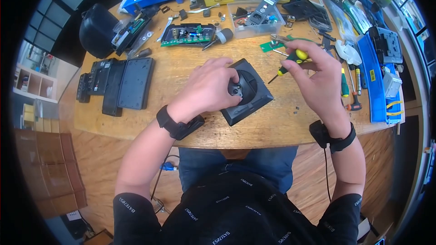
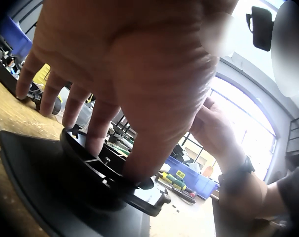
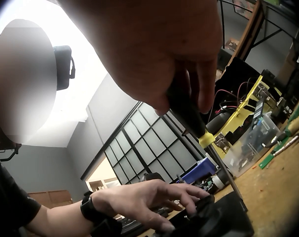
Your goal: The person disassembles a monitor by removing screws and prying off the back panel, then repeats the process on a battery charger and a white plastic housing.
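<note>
A black square housing with a round recess lies on the wooden table. My left hand is over its left side, thumb and index finger pinching a small dark part in the recess. In the left wrist view these two fingers reach inside a black ring-shaped part standing above the housing, while the other fingers spread out. To the right, my right hand grips a screwdriver with a green and yellow handle. Its thin shaft slants down left, with the tip near the housing's right corner.
Black flat casings lie at the left. Behind the housing are a green circuit board in a black shell and a clear plastic box of parts. Pliers, more screwdrivers and a blue bin stand at the right.
</note>
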A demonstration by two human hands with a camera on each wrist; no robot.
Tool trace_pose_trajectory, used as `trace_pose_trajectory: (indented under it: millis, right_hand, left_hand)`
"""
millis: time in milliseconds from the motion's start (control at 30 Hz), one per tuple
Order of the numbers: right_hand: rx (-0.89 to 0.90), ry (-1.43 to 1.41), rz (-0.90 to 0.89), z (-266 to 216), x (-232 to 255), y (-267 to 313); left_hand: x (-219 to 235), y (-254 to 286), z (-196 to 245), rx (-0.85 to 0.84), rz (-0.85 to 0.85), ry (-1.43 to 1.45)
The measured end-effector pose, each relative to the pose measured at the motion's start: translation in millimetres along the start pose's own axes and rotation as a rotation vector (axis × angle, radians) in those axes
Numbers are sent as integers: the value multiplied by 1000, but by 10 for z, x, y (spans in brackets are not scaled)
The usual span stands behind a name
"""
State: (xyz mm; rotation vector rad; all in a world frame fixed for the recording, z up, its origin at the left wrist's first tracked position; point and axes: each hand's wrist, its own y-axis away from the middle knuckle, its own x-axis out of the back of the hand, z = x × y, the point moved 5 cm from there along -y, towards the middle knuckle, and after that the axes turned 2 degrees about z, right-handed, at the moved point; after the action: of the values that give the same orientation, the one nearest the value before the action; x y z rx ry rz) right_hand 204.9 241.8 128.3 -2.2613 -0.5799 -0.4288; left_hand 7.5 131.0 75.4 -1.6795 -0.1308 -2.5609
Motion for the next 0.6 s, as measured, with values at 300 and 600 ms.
trace_pose_trajectory:
  millis: [300, 600]
  right_hand:
    - [51, 101, -26, 68, -118, 142]
    - [80, 122, 43, 122, -124, 137]
  left_hand:
    - [24, -98, 114, 136, -119, -135]
    - [-8, -70, 240, 67, 25, -296]
